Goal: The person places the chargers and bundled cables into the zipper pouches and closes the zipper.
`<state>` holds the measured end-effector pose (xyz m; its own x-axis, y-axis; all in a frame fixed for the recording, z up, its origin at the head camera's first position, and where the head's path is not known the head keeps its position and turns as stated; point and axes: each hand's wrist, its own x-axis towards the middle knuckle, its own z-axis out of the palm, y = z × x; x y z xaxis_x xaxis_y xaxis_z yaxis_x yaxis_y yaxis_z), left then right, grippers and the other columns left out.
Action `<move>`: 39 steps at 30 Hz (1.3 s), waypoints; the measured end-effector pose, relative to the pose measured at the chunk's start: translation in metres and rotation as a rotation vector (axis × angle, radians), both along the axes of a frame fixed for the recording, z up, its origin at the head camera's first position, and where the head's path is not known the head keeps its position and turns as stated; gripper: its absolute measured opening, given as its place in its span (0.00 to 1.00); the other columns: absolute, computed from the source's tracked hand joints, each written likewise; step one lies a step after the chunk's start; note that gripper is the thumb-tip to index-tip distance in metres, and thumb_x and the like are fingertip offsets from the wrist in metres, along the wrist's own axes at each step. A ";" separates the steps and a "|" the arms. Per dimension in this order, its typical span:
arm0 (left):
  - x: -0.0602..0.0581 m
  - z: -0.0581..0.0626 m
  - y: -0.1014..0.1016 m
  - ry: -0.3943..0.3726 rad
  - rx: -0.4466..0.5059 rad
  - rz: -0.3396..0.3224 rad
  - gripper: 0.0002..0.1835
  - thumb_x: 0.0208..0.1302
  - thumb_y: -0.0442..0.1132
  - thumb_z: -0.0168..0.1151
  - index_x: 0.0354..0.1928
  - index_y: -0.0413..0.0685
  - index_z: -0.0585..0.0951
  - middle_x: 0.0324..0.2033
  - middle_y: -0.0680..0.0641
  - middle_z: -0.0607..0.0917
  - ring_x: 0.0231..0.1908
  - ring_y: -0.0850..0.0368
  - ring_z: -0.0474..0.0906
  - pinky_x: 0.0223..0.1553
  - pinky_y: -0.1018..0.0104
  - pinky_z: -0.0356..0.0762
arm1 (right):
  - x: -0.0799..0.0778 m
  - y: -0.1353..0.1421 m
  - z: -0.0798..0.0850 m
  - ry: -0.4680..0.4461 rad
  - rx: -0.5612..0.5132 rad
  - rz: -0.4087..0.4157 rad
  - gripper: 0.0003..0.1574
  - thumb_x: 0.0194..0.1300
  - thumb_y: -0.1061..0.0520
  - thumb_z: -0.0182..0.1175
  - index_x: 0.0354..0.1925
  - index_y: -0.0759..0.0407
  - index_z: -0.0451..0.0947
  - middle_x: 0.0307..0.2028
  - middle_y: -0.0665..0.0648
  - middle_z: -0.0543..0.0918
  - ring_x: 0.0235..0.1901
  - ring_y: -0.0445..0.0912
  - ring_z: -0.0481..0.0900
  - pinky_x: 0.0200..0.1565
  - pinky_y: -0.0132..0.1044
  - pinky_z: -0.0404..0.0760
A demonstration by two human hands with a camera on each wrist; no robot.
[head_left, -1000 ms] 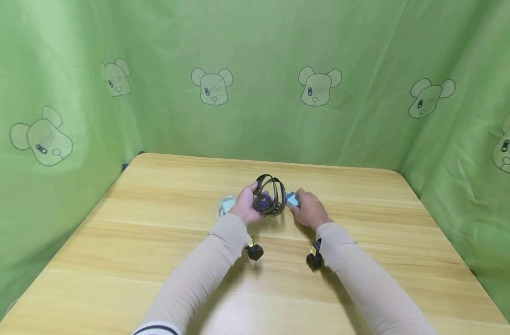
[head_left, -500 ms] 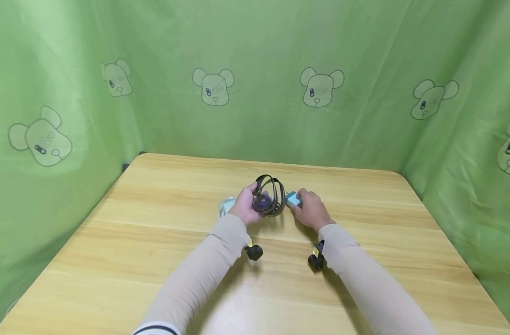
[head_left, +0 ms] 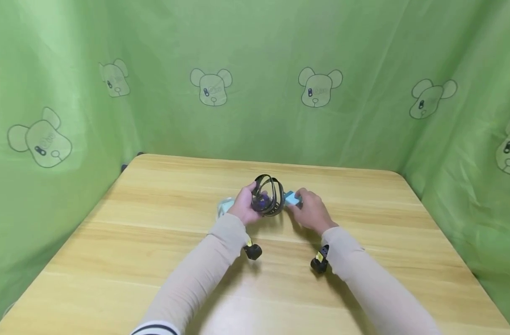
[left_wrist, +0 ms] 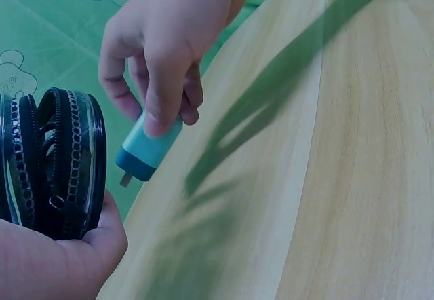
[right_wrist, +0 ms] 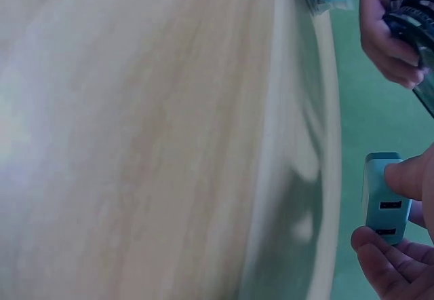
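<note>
My left hand [head_left: 244, 208] holds a small round zip case [head_left: 276, 211] with black rims and see-through sides, its zipped edges spread apart. Something purple-blue shows inside it in the head view. In my right hand [head_left: 312, 211], thumb and fingers pinch a teal USB wall charger [head_left: 292, 199] just right of the case. The left wrist view shows the charger [left_wrist: 150, 145] with its dark end and metal prong pointing toward the case [left_wrist: 74, 157], apart from it. Two USB ports face the right wrist camera on the charger [right_wrist: 385, 195].
A pale blue thing in clear wrapping [head_left: 224, 206] lies on the wooden table [head_left: 163, 260], partly hidden behind my left hand. Green curtains [head_left: 263, 130] with printed bear heads hang around the far and side edges. A small black camera hangs from each wrist.
My right wrist has shifted slightly right and toward me, while the charger stays beside the case. The left hand and case have moved only a hair to the left. Both grips look the same.
</note>
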<state>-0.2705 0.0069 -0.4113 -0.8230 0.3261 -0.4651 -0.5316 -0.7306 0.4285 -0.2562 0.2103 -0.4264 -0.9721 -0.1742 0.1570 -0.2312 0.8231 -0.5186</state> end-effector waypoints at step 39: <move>0.000 -0.003 -0.010 0.010 0.032 0.016 0.16 0.73 0.50 0.50 0.55 0.52 0.67 0.50 0.46 0.70 0.58 0.51 0.67 0.59 0.54 0.71 | 0.037 0.010 0.016 0.151 -0.075 0.060 0.22 0.63 0.54 0.65 0.48 0.66 0.72 0.41 0.64 0.80 0.39 0.56 0.82 0.40 0.48 0.84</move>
